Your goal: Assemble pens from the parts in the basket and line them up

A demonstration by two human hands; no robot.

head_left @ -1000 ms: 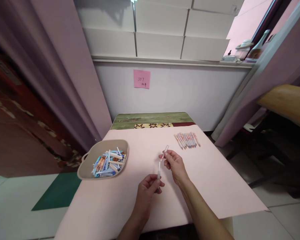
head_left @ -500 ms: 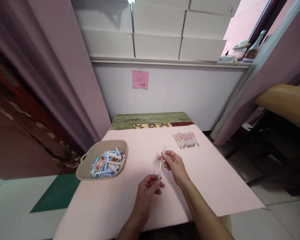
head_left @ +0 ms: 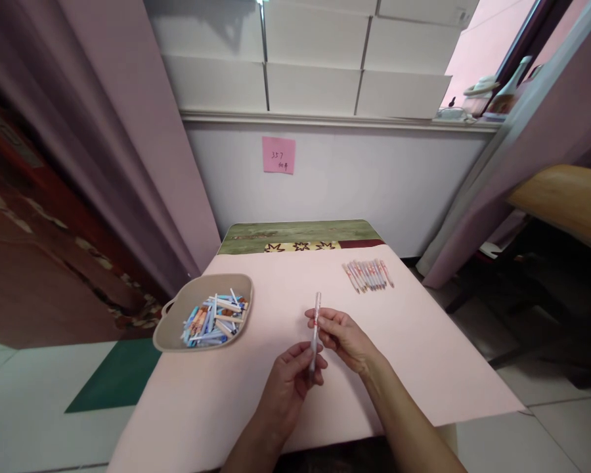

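Observation:
A slim pen [head_left: 317, 303] with a clear upper barrel, a small red mark and a grey lower end stands nearly upright over the middle of the table. Its lower part is pinched by my left hand [head_left: 289, 378], between thumb and fingers. My right hand [head_left: 345, 338] grips the clear barrel higher up, around the red mark. Fingers cover parts of the pen, so I cannot tell whether its two parts fully meet. Beyond my right hand lies a row of similar pens [head_left: 368, 276], side by side.
To the left stands a beige basket [head_left: 170, 332] with many loose pen parts [head_left: 214, 322], blue, white and brown. A pale pink cover [head_left: 423, 368] lies over the table, whose green end [head_left: 300, 230] shows near the wall. A pink note [head_left: 278, 156] is stuck there.
My right hand has brought the clear barrel down toward my left hand. The thin white rod that showed between the hands is now covered. The pen stands more upright.

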